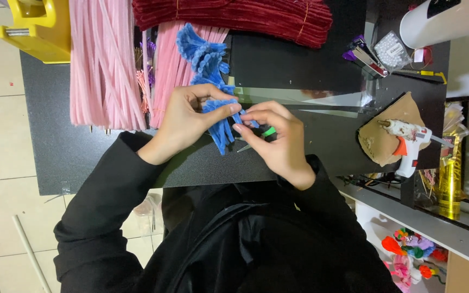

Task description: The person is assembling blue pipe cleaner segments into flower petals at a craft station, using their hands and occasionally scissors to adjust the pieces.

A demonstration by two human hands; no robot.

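Blue fuzzy chenille-stem bundle (219, 116) sits over the black table (294, 65), long axis running away from the body. Left hand (183, 122) fingers are pinched closed on its middle; right hand (278, 141) fingers grip its near-right edge, beside a green stem (267, 132).

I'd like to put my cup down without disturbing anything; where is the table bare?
Bare black table lies left of the left hand, below the pale pink fuzzy stems. The right side is crowded around the white glue gun.
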